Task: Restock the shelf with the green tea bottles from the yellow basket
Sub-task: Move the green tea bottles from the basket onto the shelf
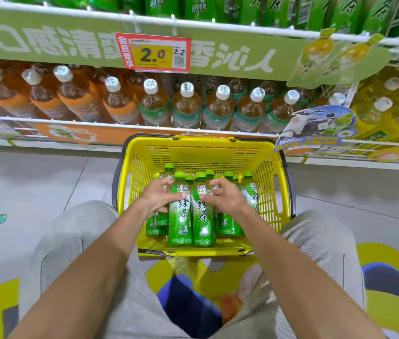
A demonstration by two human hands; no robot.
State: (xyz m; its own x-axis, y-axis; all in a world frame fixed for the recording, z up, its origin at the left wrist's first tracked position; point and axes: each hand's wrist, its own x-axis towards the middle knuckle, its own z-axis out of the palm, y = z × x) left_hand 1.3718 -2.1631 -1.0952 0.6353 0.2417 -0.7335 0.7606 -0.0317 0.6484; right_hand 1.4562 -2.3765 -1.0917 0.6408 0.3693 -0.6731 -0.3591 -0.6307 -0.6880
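Two hands were inside the yellow perforated plastic basket (193,152), which stood just ahead of the person's knees.

Left hand (158,198): grip clamped on the shoulder of the near-left clear plastic green tea bottle with green cap and green-and-white label (180,214), thumb across its front.
Right hand (224,198): grip clamped likewise on its neighbour, the near-right green tea bottle (203,216).

Both bottles stood upright, touching each other, by the near wall of the basket. More of the same kind stood behind and to either side of them; count unclear.

Judgement: one bottle per hand, taken high near the neck, so that both could be lifted straight out past the others and carried together. The basket sat close before the shelving, presumably to keep the reach short.

Writing:
- Both held labels read "绿茶" in large dark characters; the smaller print was illegible.
- Above and beyond the basket, a red-bordered yellow price tag (153,53) showed "2.0", with "2.2" and a QR code beside it.
- The tag hung on a pale green shelf banner (230,59) with white characters; the legible part read "香沁人".

Directly beyond the basket stood a row of amber tea bottles with white caps (187,104). Green-labelled stock on the top shelf (250,11), well above the basket, looked the likely destination.
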